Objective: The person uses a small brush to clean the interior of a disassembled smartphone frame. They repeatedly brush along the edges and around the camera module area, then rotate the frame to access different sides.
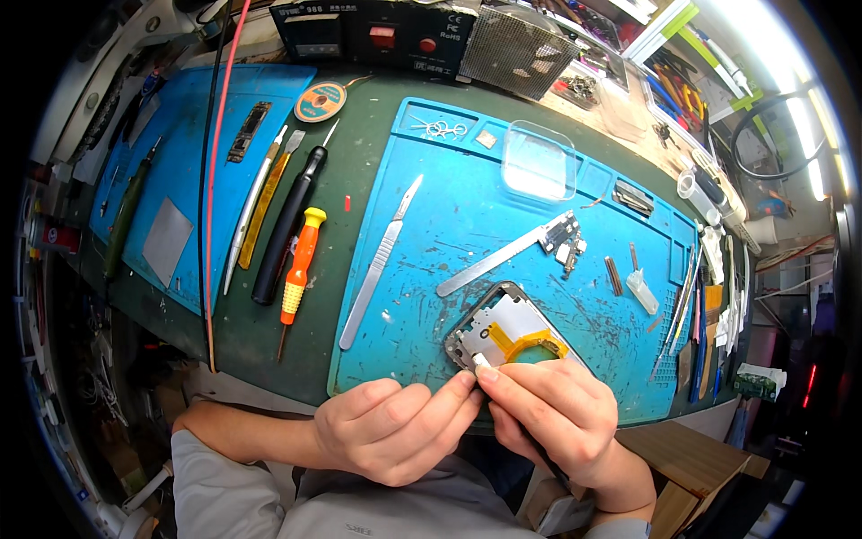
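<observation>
Near the mat's front, a phone housing [499, 320] lies with a white inner plate and a yellow flex cable [505, 340] looping across it. My right hand [561, 422] pinches a small white tip or plug [480, 360] at the housing's lower-left edge; a black cord or slim handle runs down beneath that hand. My left hand [395, 427] is closed, fingertips together beside the white piece; what they grip is hidden. Behind the housing lie a metal blade tool [480, 269] and small circuit parts [561, 235]. A scalpel [377, 269] rests left of them.
The blue mat [409, 135] carries a clear box [537, 160]. Screwdrivers [301, 269], a solder spool [321, 101] and a second mat [162, 207] crossed by cords lie left. Tweezers and brushes [709, 314] line the right. A black power unit [368, 36] stands at the back.
</observation>
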Motion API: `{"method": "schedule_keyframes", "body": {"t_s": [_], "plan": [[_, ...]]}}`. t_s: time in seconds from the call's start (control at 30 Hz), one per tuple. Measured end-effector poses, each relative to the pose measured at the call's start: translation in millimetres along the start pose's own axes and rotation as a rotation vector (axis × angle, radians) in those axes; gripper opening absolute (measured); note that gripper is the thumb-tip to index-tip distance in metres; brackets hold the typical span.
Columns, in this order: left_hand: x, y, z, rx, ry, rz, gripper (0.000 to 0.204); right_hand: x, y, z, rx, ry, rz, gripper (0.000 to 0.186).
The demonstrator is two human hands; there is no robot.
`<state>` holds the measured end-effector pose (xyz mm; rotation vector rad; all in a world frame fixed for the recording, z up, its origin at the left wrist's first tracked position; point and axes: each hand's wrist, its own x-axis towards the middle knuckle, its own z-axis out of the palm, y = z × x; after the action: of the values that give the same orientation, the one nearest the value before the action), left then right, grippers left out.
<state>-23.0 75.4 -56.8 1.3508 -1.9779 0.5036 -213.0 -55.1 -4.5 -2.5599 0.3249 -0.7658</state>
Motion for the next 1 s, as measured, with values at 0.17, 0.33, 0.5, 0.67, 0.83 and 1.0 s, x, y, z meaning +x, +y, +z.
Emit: {"method": "schedule_keyframes", "body": {"t_s": [0.17, 0.33, 0.5, 0.67, 0.83, 1.0], "plan": [[0.8, 0.4, -0.8, -0.006, -0.007, -0.007, 0.022, 0.3, 1.0, 0.3, 0.003, 0.001, -0.006, 0.032], [0.7, 0.7, -0.4, 0.005, -0.002, -0.006, 0.022, 0.3, 1.4, -0.6, 0.023, -0.009, -0.014, 0.035], [0.8, -0.2, -0.9, 0.003, -0.012, 0.0, 0.023, -1.4, 1.0, 1.7, -0.017, -0.001, 0.002, 0.038], [0.3, 0.1, -0.8, 0.008, -0.011, -0.001, 0.022, -1.8, 2.5, 0.2, 0.027, -0.019, -0.037, 0.04], [0.6, -0.3, -1.8, 0.013, -0.015, -0.001, 0.02, -1.7, 3.4, -0.7, 0.025, -0.027, -0.034, 0.043], [-1.6, -0.4, -1.2, 0.004, -0.011, -0.002, 0.019, -2.4, 4.3, -1.2, 0.032, -0.041, -0.06, 0.044]]}}
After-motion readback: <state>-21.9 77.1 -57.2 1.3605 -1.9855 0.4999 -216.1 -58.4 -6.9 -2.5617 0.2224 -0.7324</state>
